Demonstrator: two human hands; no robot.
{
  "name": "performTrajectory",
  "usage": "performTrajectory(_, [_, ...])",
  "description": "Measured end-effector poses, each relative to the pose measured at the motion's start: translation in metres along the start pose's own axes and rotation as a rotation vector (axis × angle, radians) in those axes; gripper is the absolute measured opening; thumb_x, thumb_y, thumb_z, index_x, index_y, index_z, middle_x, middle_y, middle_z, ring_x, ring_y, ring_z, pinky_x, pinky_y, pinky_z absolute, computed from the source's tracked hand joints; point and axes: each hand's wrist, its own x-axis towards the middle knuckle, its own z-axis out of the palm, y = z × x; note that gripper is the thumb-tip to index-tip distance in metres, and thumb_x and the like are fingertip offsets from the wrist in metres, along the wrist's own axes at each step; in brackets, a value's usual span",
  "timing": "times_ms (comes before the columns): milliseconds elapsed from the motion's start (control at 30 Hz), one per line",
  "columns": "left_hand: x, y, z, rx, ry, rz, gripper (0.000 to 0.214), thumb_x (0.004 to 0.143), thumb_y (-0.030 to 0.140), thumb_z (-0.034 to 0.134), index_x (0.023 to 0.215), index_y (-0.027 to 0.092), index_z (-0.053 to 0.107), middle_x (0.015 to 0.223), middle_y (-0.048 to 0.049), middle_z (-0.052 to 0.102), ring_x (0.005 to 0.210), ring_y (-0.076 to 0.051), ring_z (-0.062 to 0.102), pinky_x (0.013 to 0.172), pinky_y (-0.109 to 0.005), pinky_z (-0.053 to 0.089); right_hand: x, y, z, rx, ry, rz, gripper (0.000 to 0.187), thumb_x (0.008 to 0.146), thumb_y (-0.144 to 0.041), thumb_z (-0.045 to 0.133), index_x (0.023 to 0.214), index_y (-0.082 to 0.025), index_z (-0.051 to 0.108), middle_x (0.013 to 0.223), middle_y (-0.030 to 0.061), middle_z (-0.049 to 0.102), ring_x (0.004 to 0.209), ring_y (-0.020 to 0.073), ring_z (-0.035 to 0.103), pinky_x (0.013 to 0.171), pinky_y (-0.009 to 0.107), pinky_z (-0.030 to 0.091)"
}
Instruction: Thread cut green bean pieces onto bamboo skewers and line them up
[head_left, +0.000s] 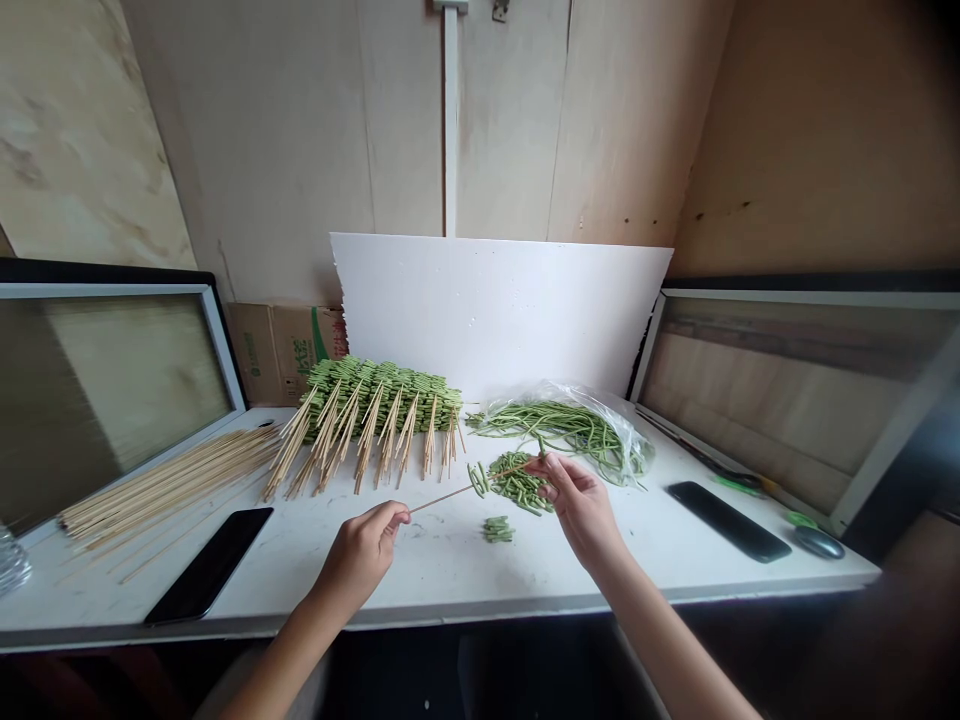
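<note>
My left hand (364,550) pinches the near end of a thin bamboo skewer (442,497), held tilted above the white table. A few cut green bean pieces (478,480) are threaded crosswise on its middle. At the skewer's far end, my right hand (581,505) is closed with a short bean piece (541,450) between thumb and fingers. Whether the tip has entered that piece is hidden by the fingers. Below lies a heap of cut bean pieces (517,485), and closer to me a small bundle of pieces (497,530).
Filled bean skewers (382,390) are stacked at the back left, sticks toward me. Bare skewers (172,480) lie farther left, beside a black phone (210,565). Long beans (562,425) spill from a clear bag. Another phone (727,520) and a mouse (819,542) lie right.
</note>
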Motion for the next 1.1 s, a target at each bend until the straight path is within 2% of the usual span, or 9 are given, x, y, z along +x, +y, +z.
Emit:
performTrajectory(267, [0.0, 0.001, -0.002, 0.012, -0.022, 0.005, 0.021, 0.102, 0.015, 0.045, 0.094, 0.021, 0.063, 0.087, -0.0018, 0.075, 0.069, -0.013, 0.071, 0.066, -0.02, 0.051, 0.001, 0.002, -0.002, -0.06, -0.006, -0.026, 0.03, 0.078, -0.051, 0.083, 0.09, -0.024, 0.082, 0.097, 0.009, 0.079, 0.099, 0.029, 0.071, 0.066, 0.03, 0.053])
performTrajectory(533, [-0.002, -0.001, 0.001, 0.062, -0.003, 0.049, 0.023, 0.098, 0.007, 0.044, 0.094, 0.021, 0.063, 0.087, -0.0024, 0.075, 0.071, -0.014, 0.071, 0.067, -0.021, 0.052, 0.001, 0.009, -0.005, -0.131, 0.01, -0.09, 0.028, 0.081, -0.049, 0.081, 0.092, -0.023, 0.082, 0.096, 0.01, 0.08, 0.097, 0.0302, 0.072, 0.068, 0.033, 0.053])
performTrajectory(900, [-0.002, 0.001, 0.002, 0.108, 0.018, 0.082, 0.03, 0.09, -0.001, 0.042, 0.093, 0.02, 0.063, 0.083, -0.0022, 0.075, 0.07, -0.015, 0.072, 0.066, -0.021, 0.053, 0.002, 0.015, -0.006, -0.121, -0.008, -0.094, 0.026, 0.082, -0.048, 0.08, 0.09, -0.024, 0.083, 0.096, 0.0093, 0.08, 0.093, 0.0277, 0.07, 0.068, 0.033, 0.051])
performTrajectory(1100, [-0.004, -0.001, 0.003, 0.119, 0.025, 0.089, 0.03, 0.091, 0.0, 0.042, 0.094, 0.02, 0.064, 0.084, -0.0022, 0.075, 0.072, -0.015, 0.073, 0.065, -0.021, 0.053, 0.001, 0.016, -0.006, -0.137, -0.004, -0.093, 0.025, 0.082, -0.047, 0.08, 0.092, -0.024, 0.083, 0.095, 0.0094, 0.08, 0.094, 0.0279, 0.07, 0.07, 0.033, 0.054])
